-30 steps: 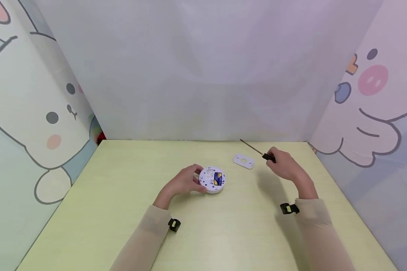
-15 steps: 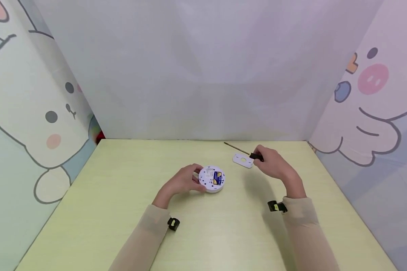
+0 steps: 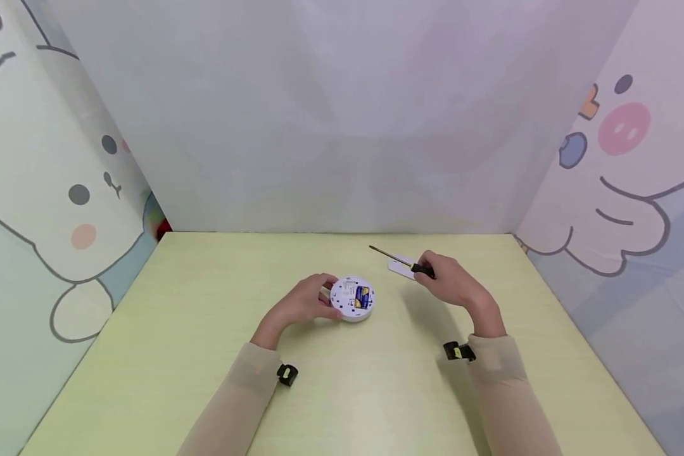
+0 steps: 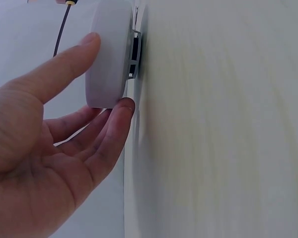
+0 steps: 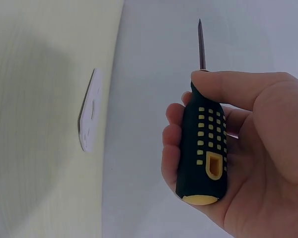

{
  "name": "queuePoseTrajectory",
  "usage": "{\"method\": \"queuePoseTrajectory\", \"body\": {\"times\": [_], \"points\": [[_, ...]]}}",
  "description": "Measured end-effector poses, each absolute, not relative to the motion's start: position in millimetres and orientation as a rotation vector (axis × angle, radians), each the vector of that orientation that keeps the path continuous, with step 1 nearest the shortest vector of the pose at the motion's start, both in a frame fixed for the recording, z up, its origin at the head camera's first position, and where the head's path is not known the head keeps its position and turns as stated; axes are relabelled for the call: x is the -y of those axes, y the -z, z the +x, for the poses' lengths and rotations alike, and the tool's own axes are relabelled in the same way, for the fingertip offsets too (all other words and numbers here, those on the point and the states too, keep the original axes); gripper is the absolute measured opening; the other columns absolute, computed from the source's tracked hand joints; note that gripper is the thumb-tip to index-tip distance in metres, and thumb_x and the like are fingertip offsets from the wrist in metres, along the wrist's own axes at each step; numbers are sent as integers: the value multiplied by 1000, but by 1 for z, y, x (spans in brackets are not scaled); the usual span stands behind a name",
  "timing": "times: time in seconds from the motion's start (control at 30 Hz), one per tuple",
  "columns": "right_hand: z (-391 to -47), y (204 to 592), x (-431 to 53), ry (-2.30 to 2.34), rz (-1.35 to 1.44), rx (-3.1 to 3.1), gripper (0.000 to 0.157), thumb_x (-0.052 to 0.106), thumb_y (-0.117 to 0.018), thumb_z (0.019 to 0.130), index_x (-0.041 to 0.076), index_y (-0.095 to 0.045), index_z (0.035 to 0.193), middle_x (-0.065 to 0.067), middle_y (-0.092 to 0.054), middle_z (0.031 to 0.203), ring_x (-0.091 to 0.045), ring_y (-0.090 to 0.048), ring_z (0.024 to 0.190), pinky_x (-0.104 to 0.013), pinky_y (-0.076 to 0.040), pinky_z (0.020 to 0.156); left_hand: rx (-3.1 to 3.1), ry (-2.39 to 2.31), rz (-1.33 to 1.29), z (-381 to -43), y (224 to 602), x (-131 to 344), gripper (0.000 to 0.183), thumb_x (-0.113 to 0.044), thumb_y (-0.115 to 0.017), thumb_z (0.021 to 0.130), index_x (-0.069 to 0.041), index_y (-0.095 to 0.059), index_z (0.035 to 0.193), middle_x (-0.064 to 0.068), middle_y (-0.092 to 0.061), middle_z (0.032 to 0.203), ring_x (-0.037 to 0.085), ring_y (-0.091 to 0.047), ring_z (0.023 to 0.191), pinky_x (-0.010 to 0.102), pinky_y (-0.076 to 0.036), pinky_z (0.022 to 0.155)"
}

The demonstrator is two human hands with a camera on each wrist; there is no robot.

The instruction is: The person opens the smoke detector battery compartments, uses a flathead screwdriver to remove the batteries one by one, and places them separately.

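My left hand (image 3: pixel 303 300) grips the left rim of a round white smoke detector (image 3: pixel 348 303), its slotted back facing up with blue-and-yellow batteries and a printed label. In the left wrist view, thumb and fingertips are on the edge of the smoke detector (image 4: pixel 107 64), and a small grey part juts from its table side. My right hand (image 3: pixel 453 282) holds a screwdriver (image 3: pixel 422 270) above the table, its shaft pointing left and away. In the right wrist view, fingers wrap the dark green handle of the screwdriver (image 5: pixel 201 144), with the thumb near the shaft.
A flat white mounting plate (image 3: pixel 398 268) lies on the pale yellow table (image 3: pixel 205 354), partly behind the screwdriver in the head view. A plain light cloth (image 3: pixel 342 126) stands along the far edge, with cartoon-printed cloths on both sides.
My right hand has moved left with the screwdriver, whose shaft now crosses over the mounting plate. My left hand stays on the smoke detector; the head view has shifted slightly.
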State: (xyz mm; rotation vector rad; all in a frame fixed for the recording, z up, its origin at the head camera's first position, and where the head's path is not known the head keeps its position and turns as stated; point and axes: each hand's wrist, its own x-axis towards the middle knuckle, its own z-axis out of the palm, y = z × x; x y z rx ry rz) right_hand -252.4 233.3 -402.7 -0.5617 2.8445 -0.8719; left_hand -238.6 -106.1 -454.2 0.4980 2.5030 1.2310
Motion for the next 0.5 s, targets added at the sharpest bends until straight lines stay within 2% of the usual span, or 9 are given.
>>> {"method": "queuePoseTrajectory", "body": {"times": [0.27,0.5], "points": [[-249,401,-232,877,-583,-2822,13,22,-59,98,10,-57,105,-3,-61,92,-19,-52,74,-36,-44,67,-2490,-1237,496,-240,453,109,76,-26,-86,75,-12,-47,140,5,-57,125,16,-65,98,32,-54,82],[-250,400,-235,854,-563,-2829,15,24,-58,100,12,-56,108,-3,-61,94,-19,-52,74,-36,-43,68,-2496,-1246,468,-242,451,113,66,-24,-83,79,-14,-49,135,4,-59,123,18,-64,101,34,-54,82]]}}
